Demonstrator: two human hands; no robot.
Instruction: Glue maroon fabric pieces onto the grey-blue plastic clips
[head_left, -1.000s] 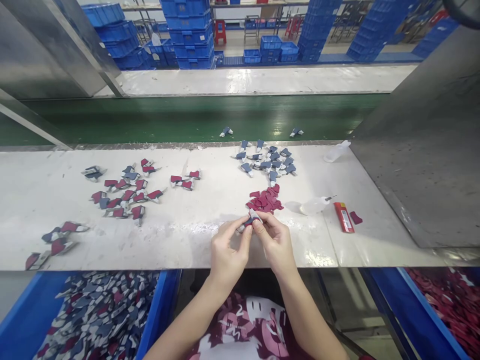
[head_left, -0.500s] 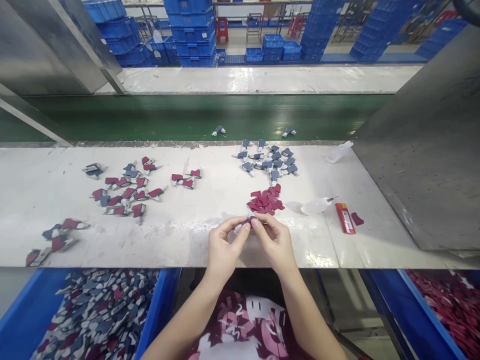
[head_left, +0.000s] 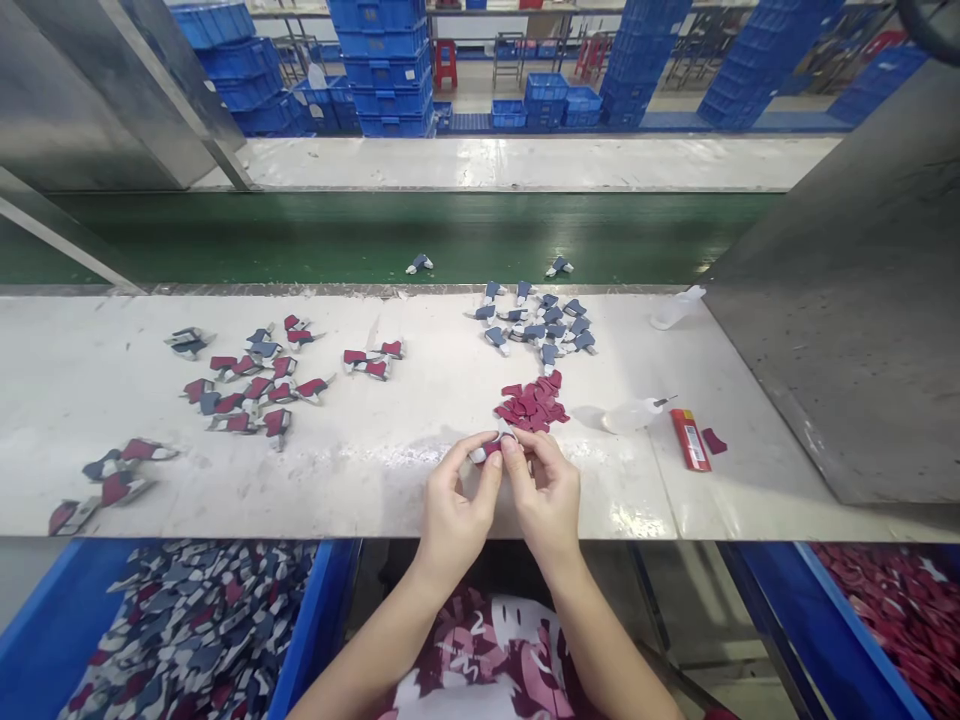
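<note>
My left hand [head_left: 459, 508] and my right hand [head_left: 547, 492] meet over the bench, thumbs and fingertips closed on one small white-and-maroon plastic part [head_left: 486, 451]. Fingers cover much of it. Just beyond lies a heap of maroon flat pieces [head_left: 534, 402]. Farther back is a group of blue-and-white parts [head_left: 553, 327]. To the left, several parts with maroon faces [head_left: 257, 387] are spread out, some showing blue sides. Right of the heap lies a clear squeeze bottle [head_left: 631, 415] with a thin needle tip.
A red lighter-like pack [head_left: 691, 440], a single maroon piece [head_left: 714, 441] and a second bottle [head_left: 676, 308] are on the right. Behind runs a green conveyor belt [head_left: 300, 235]. Blue bins [head_left: 321, 610] stand below the bench edge. A metal panel [head_left: 847, 300] rises at right.
The two blue-and-white parts on the green belt have moved left. Between my fingers the held part has turned slightly, and more of its maroon face shows.
</note>
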